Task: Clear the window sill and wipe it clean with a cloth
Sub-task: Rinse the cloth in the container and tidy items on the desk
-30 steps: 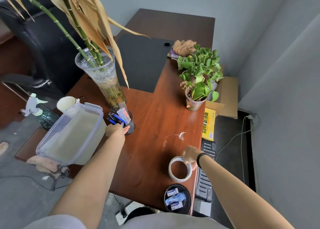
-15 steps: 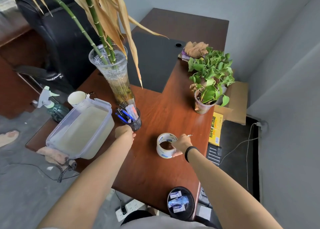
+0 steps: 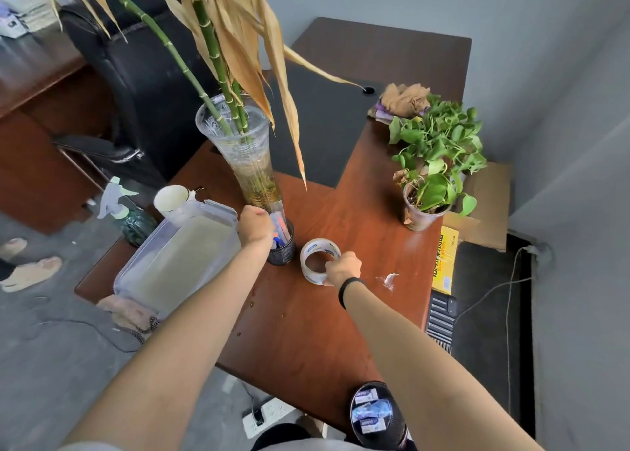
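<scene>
A roll of clear tape (image 3: 315,251) stands tilted on the reddish wooden table (image 3: 306,328), and my right hand (image 3: 342,268) grips its near rim. My left hand (image 3: 255,225) holds the black mesh pen cup (image 3: 283,246) from its left side; pens stick out of it. Behind the cup rises a tall glass vase (image 3: 247,157) with bamboo stalks and dry leaves. A crumpled brown cloth (image 3: 404,101) lies at the far right of the table.
A clear plastic box (image 3: 177,256) sits at the table's left edge, with a white cup (image 3: 170,198) and spray bottle (image 3: 131,215) beside it. A potted green plant (image 3: 431,174) stands right. A round black tin (image 3: 375,413) is at the near edge. White scrap (image 3: 390,278) lies nearby.
My right hand carried the tape roll from the near right edge toward the middle, beside the pen cup. My left hand closed in on the pen cup. The view shifted right.
</scene>
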`<control>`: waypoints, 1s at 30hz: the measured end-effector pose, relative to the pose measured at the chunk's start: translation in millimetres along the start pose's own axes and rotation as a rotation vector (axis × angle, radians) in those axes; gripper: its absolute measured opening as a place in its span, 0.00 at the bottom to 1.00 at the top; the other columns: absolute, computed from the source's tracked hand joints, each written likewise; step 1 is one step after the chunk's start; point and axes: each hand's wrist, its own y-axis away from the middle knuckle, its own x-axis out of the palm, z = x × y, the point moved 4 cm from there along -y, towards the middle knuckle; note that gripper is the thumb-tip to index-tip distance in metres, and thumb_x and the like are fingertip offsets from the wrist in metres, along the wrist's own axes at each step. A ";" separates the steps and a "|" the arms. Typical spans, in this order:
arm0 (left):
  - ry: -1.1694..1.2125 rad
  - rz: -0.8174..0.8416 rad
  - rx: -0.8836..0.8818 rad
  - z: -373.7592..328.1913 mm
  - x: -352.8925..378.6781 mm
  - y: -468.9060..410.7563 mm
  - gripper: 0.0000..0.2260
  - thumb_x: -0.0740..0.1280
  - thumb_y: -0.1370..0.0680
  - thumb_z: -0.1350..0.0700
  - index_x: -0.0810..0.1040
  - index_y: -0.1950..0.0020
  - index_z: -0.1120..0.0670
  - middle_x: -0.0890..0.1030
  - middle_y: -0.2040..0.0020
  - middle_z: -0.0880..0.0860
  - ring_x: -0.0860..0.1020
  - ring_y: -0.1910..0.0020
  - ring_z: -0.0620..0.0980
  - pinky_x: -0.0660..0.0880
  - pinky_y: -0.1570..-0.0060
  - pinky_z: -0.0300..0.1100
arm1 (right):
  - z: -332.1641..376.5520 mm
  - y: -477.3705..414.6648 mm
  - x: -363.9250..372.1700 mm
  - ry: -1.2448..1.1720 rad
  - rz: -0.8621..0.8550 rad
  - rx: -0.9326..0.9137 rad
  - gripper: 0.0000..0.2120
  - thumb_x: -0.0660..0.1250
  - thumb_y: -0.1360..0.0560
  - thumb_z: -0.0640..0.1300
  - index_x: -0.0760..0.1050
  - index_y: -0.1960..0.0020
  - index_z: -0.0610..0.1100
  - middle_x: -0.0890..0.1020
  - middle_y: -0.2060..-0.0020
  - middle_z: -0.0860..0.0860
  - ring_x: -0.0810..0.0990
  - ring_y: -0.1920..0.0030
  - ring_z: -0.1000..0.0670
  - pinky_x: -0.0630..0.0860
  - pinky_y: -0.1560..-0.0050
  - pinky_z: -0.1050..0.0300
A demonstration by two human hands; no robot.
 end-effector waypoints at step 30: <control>-1.126 1.560 -0.010 42.7 83.4 221.1 0.36 0.70 0.27 0.43 0.57 0.25 0.51 0.79 0.43 0.61 0.81 0.48 0.55 0.77 0.45 0.51 | -84.6 -13.3 -67.7 0.004 0.154 -0.051 0.04 0.64 0.24 0.41 0.70 0.57 0.46 0.78 0.46 0.44 0.75 0.52 0.50 0.78 0.46 0.54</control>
